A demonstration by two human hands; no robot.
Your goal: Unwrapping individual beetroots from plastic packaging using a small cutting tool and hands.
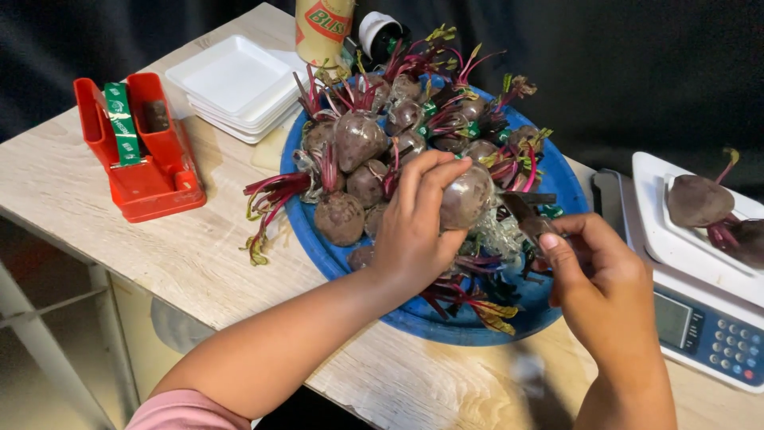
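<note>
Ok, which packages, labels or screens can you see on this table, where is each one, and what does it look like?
Tall yellow cylindrical canister with a red and green label: back edge, behind the round blue tray.
Red plastic tape dispenser holding green printed tape: left side.
White digital scale with a small grey screen and blue keypad: right edge, beside the right hand.

The beet (465, 195) in the left hand (414, 231) is dull purple-brown with a pale sheen. The knife (529, 213) in the right hand (601, 283) has a dark blade. Beneath both hands the tray (318, 247) is bright blue, heaped with purple-brown beets (358, 139) on magenta stems tipped yellow-green. Left of the left hand, the dispenser (139, 171) is red with green patterned tape (121, 123), and the plates (235, 84) are white. Right of the right hand, the scale (700, 310) is white with a blue keypad. The surface (183, 255) is pale wood grain.
</note>
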